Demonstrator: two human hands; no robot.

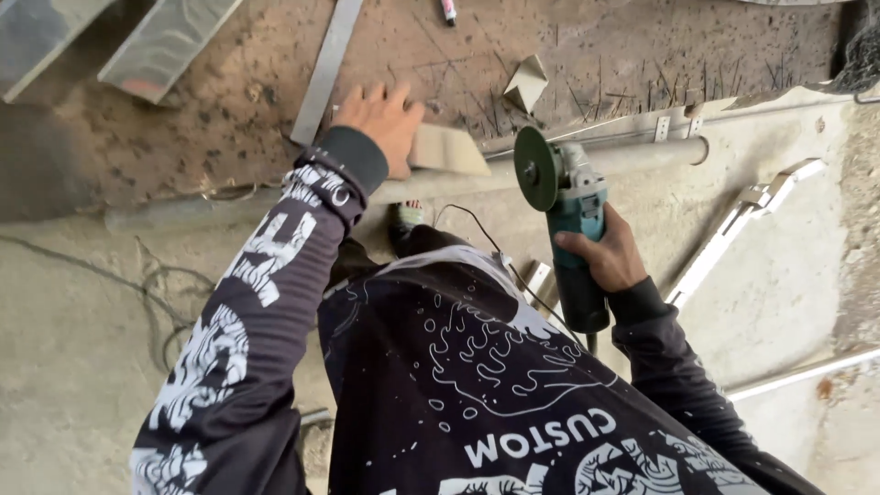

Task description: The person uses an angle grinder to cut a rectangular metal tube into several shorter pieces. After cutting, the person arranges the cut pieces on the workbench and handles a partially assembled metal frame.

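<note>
Teal grinder (570, 213) in right grip (610, 257); disc above fist.

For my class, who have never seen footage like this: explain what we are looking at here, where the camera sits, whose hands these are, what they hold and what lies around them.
There is one picture, taken by a camera worn on a person's head and looking down, so you see their own dark patterned sleeves and shirt from above. No machine is at work, only two bare hands. The right hand grips an angle grinder, a hand-held power tool with a round disc at its top end and a cable trailing below. The left hand rests on a small tan plate lying at the edge of a rough, scratched brown board. A long grey pipe runs along that edge, just behind the disc. Also on the board lie a flat metal strip and a small folded piece. White metal bars lie on the concrete floor to the right.
</note>
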